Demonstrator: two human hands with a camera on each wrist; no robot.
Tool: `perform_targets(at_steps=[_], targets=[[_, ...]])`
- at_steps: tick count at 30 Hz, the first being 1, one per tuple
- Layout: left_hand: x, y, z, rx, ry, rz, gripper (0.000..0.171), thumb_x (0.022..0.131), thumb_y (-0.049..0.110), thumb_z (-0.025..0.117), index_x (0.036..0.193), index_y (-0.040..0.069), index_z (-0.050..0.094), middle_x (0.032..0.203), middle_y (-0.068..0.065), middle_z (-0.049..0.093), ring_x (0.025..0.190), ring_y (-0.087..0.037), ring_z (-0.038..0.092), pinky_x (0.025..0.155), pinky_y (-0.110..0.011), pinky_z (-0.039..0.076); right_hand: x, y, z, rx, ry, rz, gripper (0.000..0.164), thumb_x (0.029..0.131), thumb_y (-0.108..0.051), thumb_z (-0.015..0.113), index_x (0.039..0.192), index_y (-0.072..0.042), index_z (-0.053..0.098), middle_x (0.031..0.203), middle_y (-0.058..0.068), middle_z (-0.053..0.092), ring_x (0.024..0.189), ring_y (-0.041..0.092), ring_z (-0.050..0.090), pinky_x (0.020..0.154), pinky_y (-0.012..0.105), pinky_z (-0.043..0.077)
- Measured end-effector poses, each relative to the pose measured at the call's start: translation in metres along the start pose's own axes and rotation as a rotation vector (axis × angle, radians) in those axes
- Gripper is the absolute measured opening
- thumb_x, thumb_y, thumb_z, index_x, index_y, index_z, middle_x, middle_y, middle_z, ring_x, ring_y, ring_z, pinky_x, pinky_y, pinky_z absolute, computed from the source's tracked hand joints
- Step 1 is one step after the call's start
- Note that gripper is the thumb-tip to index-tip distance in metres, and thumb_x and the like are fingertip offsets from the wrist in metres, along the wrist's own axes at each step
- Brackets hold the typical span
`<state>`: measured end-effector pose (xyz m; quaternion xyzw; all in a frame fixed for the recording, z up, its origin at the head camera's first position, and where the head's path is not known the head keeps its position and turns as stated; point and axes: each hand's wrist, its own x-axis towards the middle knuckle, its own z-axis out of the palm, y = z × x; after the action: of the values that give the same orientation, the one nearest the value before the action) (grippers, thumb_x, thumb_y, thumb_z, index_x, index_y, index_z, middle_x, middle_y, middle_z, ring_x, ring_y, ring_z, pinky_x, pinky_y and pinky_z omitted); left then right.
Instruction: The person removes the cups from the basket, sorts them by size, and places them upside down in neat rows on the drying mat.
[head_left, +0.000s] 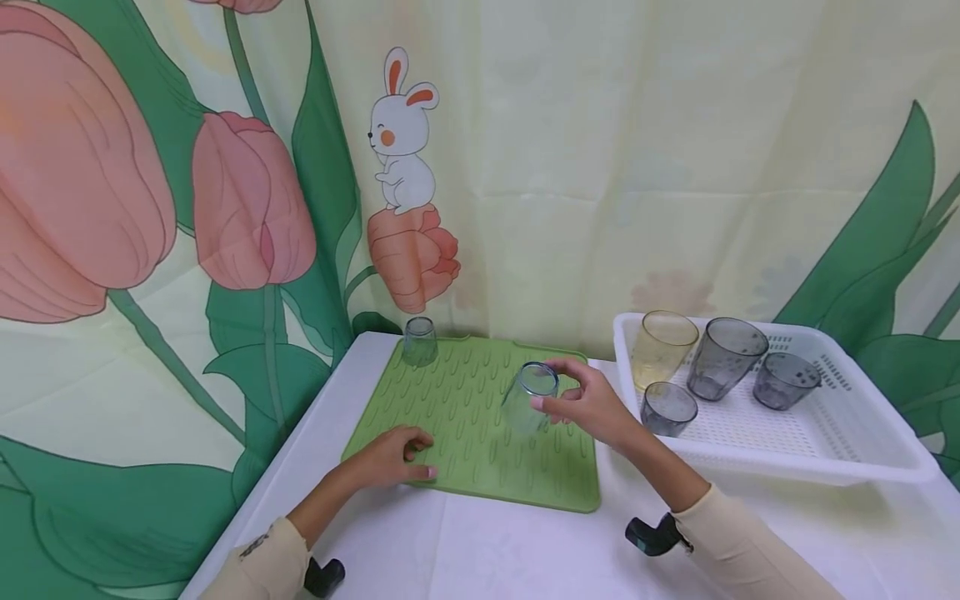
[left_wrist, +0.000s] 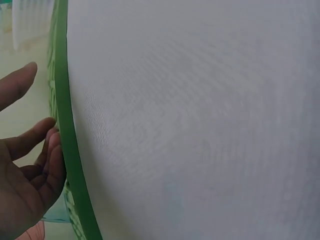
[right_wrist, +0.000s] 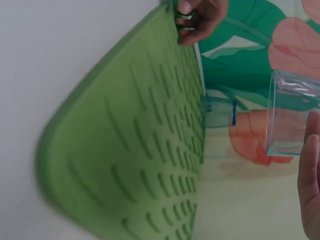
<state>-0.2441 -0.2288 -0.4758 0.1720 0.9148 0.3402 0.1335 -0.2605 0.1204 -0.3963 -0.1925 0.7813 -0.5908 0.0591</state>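
My right hand (head_left: 588, 404) grips a clear bluish drinking glass (head_left: 528, 400) between thumb and fingers, mouth down, over the right half of a green ridged drying mat (head_left: 457, 417). In the right wrist view, the held glass (right_wrist: 290, 115) is raised off the mat, its wide mouth facing the table side. My left hand (head_left: 393, 457) is at the mat's near left edge, fingers loosely bent and nothing in them. Its thumb stands apart from the fingers in the left wrist view. Another bluish glass (head_left: 420, 343) stands upside down on the mat's far left corner.
To the right, a white perforated plastic basket (head_left: 780, 467) holds a yellowish glass (head_left: 660, 350) and several grey ones, among them a tall grey glass (head_left: 723, 360). A white cloth (head_left: 480, 550) covers the table. A printed curtain (head_left: 540, 208) hangs right behind it.
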Motion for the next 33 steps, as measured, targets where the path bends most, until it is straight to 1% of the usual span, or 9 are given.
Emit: perform_targets(at_steps=[5, 9, 12, 15, 19, 21, 23, 28, 33], targets=[[0.002, -0.004, -0.002, -0.019, -0.012, -0.014, 0.053, 0.082, 0.031, 0.084, 0.124, 0.005, 0.064, 0.114, -0.007, 0.062, 0.100, -0.018, 0.059, 0.084, -0.038, 0.051, 0.027, -0.011, 0.012, -0.026, 0.001, 0.003, 0.058, 0.086, -0.023, 0.080, 0.136, -0.008, 0.055, 0.126, 0.017, 0.061, 0.067, 0.022, 0.070, 0.062, 0.032, 0.056], [0.003, -0.007, -0.003, -0.039, -0.014, -0.016, 0.053, 0.082, 0.029, 0.085, 0.125, 0.007, 0.064, 0.116, -0.006, 0.062, 0.101, -0.018, 0.058, 0.085, -0.037, 0.051, 0.053, -0.014, 0.024, -0.058, -0.003, -0.017, 0.057, 0.086, -0.027, 0.080, 0.135, -0.011, 0.056, 0.127, 0.013, 0.061, 0.066, 0.022, 0.070, 0.064, 0.038, 0.058], [0.004, -0.009, -0.004, -0.045, -0.018, -0.014, 0.053, 0.082, 0.028, 0.085, 0.126, 0.007, 0.063, 0.117, -0.005, 0.062, 0.102, -0.018, 0.058, 0.086, -0.037, 0.051, 0.072, -0.013, 0.030, -0.084, -0.009, -0.030, 0.055, 0.086, -0.028, 0.080, 0.133, -0.011, 0.056, 0.127, 0.012, 0.060, 0.067, 0.027, 0.070, 0.062, 0.036, 0.058], [0.004, -0.009, -0.003, -0.044, -0.015, -0.010, 0.052, 0.081, 0.025, 0.085, 0.125, 0.008, 0.064, 0.116, -0.005, 0.062, 0.102, -0.018, 0.058, 0.085, -0.038, 0.051, 0.089, -0.010, 0.035, -0.114, -0.014, -0.032, 0.057, 0.086, -0.029, 0.080, 0.134, -0.009, 0.056, 0.130, 0.015, 0.059, 0.067, 0.026, 0.070, 0.061, 0.031, 0.056], [0.002, -0.007, -0.002, -0.033, -0.012, -0.005, 0.051, 0.080, 0.024, 0.086, 0.124, 0.008, 0.064, 0.114, -0.005, 0.061, 0.100, -0.018, 0.057, 0.084, -0.037, 0.051, 0.110, -0.005, 0.040, -0.160, -0.009, 0.004, 0.061, 0.087, -0.030, 0.080, 0.137, -0.008, 0.054, 0.134, 0.017, 0.057, 0.068, 0.023, 0.070, 0.064, 0.032, 0.058], [0.002, -0.006, -0.003, -0.027, -0.012, -0.004, 0.051, 0.081, 0.023, 0.086, 0.124, 0.007, 0.064, 0.113, -0.005, 0.061, 0.100, -0.017, 0.057, 0.084, -0.037, 0.050, 0.120, -0.002, 0.042, -0.187, -0.004, 0.026, 0.061, 0.087, -0.032, 0.080, 0.137, -0.009, 0.053, 0.135, 0.016, 0.056, 0.071, 0.027, 0.071, 0.067, 0.035, 0.060], [0.002, -0.006, -0.003, -0.025, -0.013, -0.006, 0.050, 0.081, 0.022, 0.085, 0.124, 0.007, 0.064, 0.113, -0.004, 0.061, 0.099, -0.017, 0.057, 0.084, -0.036, 0.050, 0.130, 0.002, 0.044, -0.195, 0.000, 0.048, 0.062, 0.087, -0.033, 0.080, 0.137, -0.009, 0.052, 0.136, 0.016, 0.055, 0.076, 0.033, 0.072, 0.072, 0.041, 0.061], [0.002, -0.005, -0.004, -0.029, -0.018, -0.011, 0.050, 0.081, 0.022, 0.085, 0.124, 0.008, 0.064, 0.113, -0.004, 0.060, 0.098, -0.016, 0.056, 0.084, -0.035, 0.050, 0.155, 0.013, 0.049, -0.158, 0.005, 0.079, 0.063, 0.087, -0.030, 0.080, 0.138, -0.006, 0.051, 0.136, 0.018, 0.054, 0.086, 0.041, 0.072, 0.083, 0.054, 0.059], [0.001, -0.006, -0.003, -0.042, -0.022, -0.022, 0.050, 0.081, 0.023, 0.086, 0.124, 0.009, 0.064, 0.113, -0.003, 0.059, 0.098, -0.016, 0.056, 0.083, -0.035, 0.050, 0.171, 0.027, 0.055, -0.089, -0.002, 0.107, 0.060, 0.087, -0.023, 0.080, 0.136, -0.004, 0.051, 0.136, 0.020, 0.053, 0.095, 0.043, 0.072, 0.089, 0.054, 0.057]])
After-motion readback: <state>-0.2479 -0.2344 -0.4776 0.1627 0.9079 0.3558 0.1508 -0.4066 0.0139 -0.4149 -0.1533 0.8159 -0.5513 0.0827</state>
